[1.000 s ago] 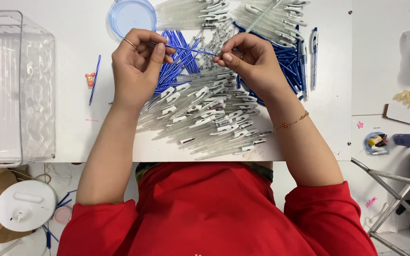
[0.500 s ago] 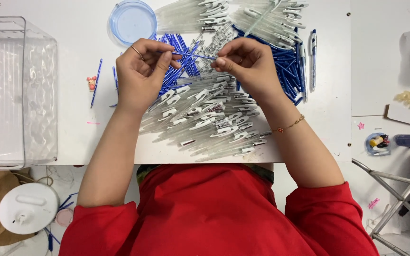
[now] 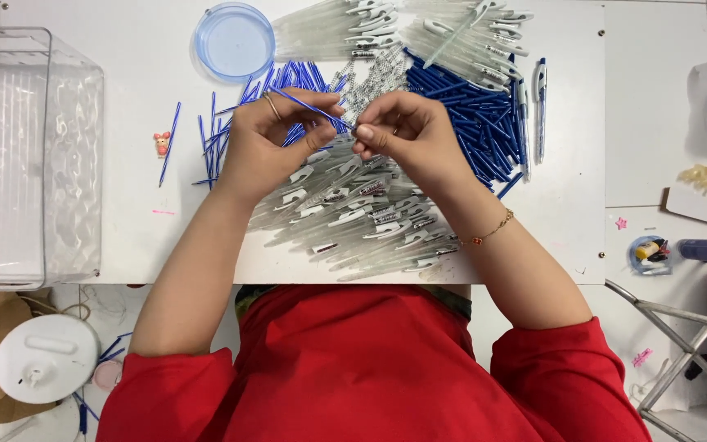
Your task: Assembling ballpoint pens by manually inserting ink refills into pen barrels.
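Desk (image 3: pixel 141 237) is crowded: clear bin (image 3: pixel 30 155) at its left edge, pen barrels (image 3: pixel 353 213) heaped to the near edge, bare strip between. Left hand (image 3: pixel 276 143) pinches a thin blue refill (image 3: pixel 308 106), slanted, mid-desk; right hand (image 3: pixel 407 135) pinches its tip.

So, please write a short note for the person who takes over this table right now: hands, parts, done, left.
Left hand: pinches a thin blue refill.
Right hand: fingertips meet the refill's end; whether they hold a small part cannot be told.
Parts on the white table: clear pen barrels under the hands, blue refills beyond, small springs between.
Done: cannot tell.
Left: many loose barrels and refills.
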